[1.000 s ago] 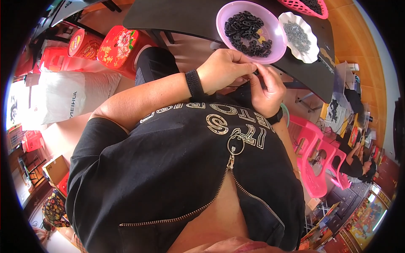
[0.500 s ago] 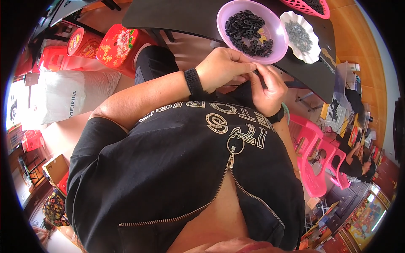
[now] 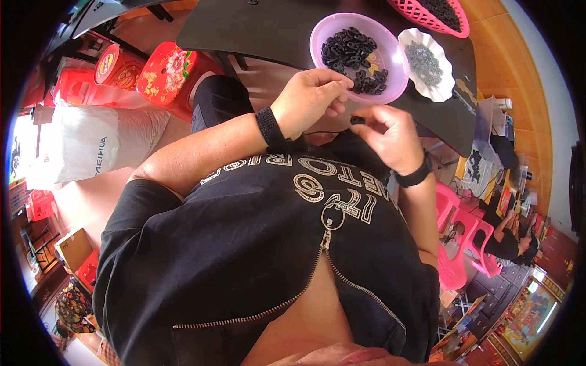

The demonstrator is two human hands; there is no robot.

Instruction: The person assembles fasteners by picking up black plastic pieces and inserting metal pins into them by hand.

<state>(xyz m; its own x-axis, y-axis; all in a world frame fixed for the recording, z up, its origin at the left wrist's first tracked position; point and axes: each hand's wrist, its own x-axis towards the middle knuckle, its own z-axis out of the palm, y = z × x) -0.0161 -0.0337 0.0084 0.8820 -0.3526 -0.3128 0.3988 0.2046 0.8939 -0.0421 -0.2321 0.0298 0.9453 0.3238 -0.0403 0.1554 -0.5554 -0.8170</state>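
Note:
Between the thumb and finger of my right hand [image 3: 394, 137] is a small black plastic piece [image 3: 358, 120], held just below the table edge. My left hand [image 3: 310, 100] is closed in a pinch at the near rim of a light purple bowl [image 3: 317, 52]; whatever its fingertips hold is too small to make out. Small black oblong parts [image 3: 349, 49] are heaped in that bowl. Right of it, a white scalloped dish [image 3: 442, 88] holds tiny clear or grey pieces [image 3: 422, 63].
A pink basket [image 3: 406, 9] of black parts stands on the dark table [image 3: 262, 36] at the far right. Red stools [image 3: 165, 73] and a white sack [image 3: 85, 143] are to the left. Pink chairs [image 3: 455, 238] and another person [image 3: 510, 241] are at right.
My hands were together and have come apart. The right has drawn away to the lower right with the black piece now showing; the left has shifted slightly left.

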